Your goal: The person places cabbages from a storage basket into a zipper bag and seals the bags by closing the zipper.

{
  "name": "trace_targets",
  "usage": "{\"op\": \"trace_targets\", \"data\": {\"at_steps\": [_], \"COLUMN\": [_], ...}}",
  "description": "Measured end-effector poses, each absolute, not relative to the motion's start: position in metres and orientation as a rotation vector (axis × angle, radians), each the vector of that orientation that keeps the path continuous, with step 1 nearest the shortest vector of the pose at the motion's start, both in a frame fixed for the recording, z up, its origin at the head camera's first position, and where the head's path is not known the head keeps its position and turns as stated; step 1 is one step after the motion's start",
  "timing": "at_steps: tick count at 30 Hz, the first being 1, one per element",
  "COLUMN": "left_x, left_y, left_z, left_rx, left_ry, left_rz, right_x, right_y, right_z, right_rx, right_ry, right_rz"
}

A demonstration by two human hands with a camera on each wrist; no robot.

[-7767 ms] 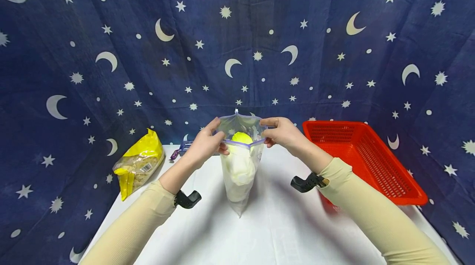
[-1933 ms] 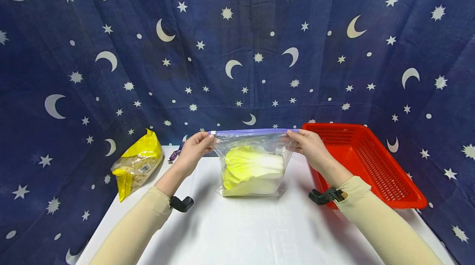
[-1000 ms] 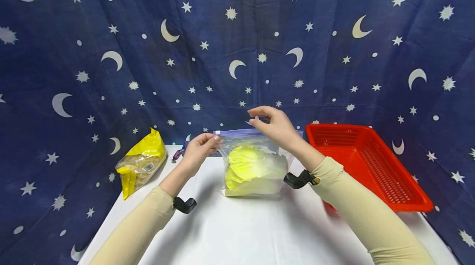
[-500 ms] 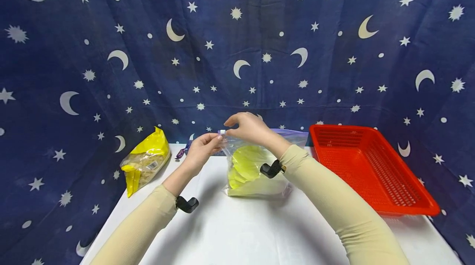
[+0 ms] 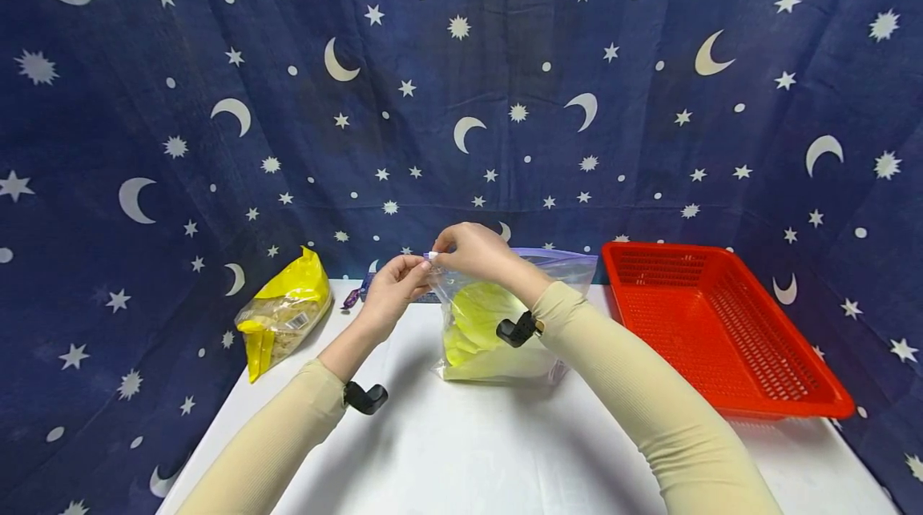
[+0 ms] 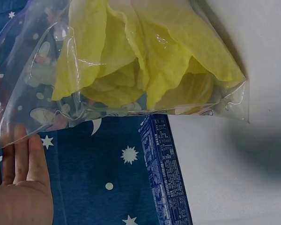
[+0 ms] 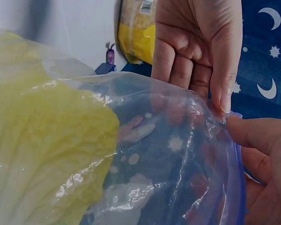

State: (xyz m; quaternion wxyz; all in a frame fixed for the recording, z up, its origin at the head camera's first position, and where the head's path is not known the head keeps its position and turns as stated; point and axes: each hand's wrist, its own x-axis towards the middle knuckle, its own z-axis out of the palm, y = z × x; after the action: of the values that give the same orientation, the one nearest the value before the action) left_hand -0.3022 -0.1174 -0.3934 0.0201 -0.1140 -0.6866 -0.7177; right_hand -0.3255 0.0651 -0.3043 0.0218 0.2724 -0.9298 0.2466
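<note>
A clear zip bag (image 5: 573,268) with a purple top strip stands upright on the table, broadside to me. Inside lies a napa cabbage (image 5: 476,323), yellow leaves to the left; my right arm hides part of it. At the bag's upper left corner my left hand (image 5: 392,291) pinches the plastic between thumb and fingers. Beside it, my right hand (image 5: 479,251) has thumb and forefinger at the white slider (image 5: 433,255) on the strip's left end, pinching there. In the right wrist view the two thumbs almost meet over the bag's corner.
To the right stands a red plastic basket (image 5: 678,323). At the left lies a yellow food packet (image 5: 284,311). Behind my left hand are a small purple wrapped item (image 5: 351,299) and a dark blue box (image 6: 166,173). A starry curtain (image 5: 461,82) hangs behind the white table (image 5: 461,451).
The bag, earlier held open by both hands, has turned broadside with its top drawn flat. My right hand left its right corner and moved left to the slider. My left hand keeps the left corner.
</note>
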Motion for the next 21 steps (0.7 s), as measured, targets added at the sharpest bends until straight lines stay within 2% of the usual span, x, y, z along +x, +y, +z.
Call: {"op": "trace_targets", "data": {"at_steps": [21], "left_x": [-0.299], "left_y": [-0.107], "left_z": [-0.396], "left_rx": [-0.368], "left_ry": [-2.061], "left_rz": [-2.050], "right_x": [-0.318], "right_y": [0.065], "right_z": [-0.304], "right_rx": [0.866], "right_ry": [-2.818], "right_rz": [0.507]}}
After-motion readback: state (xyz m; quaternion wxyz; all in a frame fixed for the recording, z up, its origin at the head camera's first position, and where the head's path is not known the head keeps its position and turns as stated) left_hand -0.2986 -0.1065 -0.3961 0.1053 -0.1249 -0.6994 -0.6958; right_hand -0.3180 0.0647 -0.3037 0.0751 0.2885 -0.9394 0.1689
